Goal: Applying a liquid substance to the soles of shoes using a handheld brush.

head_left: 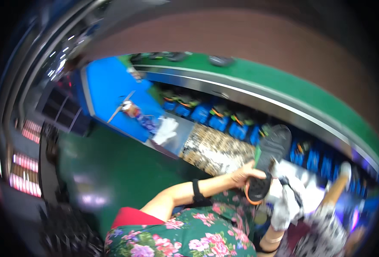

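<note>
My bare left hand (pixel 248 174), with a black band on the wrist, is closed round the middle of a dark shoe (pixel 274 143). The shoe's sole faces up, its thumb-side end nearer me edged in orange, with a green strip along the left side. Bare fingers, apparently my right hand (pixel 275 188), touch the shoe's right edge; they are blurred and mostly hidden. Just right of them is a co-worker's white-gloved hand (pixel 281 214), beside a white and dark item (pixel 293 186) too blurred to name.
Blue holders (pixel 218 122) with shoes line the lower shelf under a green conveyor belt (pixel 262 75). A gold-and-black patterned surface (pixel 217 147) adjoins a blue tabletop (pixel 112 88) bearing white gloves (pixel 166 130). The co-worker's other gloved hand (pixel 346 170) reaches toward the holders at right.
</note>
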The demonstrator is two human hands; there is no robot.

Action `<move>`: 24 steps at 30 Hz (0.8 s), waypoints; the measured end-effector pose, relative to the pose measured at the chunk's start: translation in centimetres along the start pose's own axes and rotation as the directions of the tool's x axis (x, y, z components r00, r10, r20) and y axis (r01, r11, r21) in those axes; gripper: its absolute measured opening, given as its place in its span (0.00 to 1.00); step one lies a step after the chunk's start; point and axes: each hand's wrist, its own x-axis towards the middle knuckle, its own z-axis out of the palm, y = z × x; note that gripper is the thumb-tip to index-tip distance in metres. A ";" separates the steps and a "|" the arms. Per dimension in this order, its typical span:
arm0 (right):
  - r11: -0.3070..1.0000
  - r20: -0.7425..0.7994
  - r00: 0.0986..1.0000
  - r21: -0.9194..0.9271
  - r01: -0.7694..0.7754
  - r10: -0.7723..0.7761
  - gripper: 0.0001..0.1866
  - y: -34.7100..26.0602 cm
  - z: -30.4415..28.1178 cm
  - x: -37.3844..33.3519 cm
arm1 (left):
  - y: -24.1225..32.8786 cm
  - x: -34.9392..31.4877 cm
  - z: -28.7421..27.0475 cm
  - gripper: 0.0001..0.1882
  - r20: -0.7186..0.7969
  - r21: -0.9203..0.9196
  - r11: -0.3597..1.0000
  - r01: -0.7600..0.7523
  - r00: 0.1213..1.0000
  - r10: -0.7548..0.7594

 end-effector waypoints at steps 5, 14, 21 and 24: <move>0.923 0.054 0.966 -0.286 0.257 -0.252 0.08 -1.5 1.9 2.5 | -0.1 0.6 1.3 0.43 0.199 -0.368 0.922 0.122 0.979 -0.050; 0.562 0.291 0.800 -0.587 0.582 -0.525 0.14 -1.9 2.3 4.4 | -2.4 1.5 2.2 0.52 0.191 -0.459 0.883 0.098 0.982 -0.010; 0.345 0.521 0.692 -0.613 0.710 -0.500 0.17 -1.5 2.9 4.0 | -2.3 1.4 3.1 0.56 -0.132 0.129 0.987 0.094 0.988 -0.077; 0.551 0.372 0.780 -0.556 0.622 -0.504 0.19 -1.2 1.5 4.7 | -3.0 2.2 1.6 0.58 -0.003 -0.315 0.946 0.073 0.997 -0.078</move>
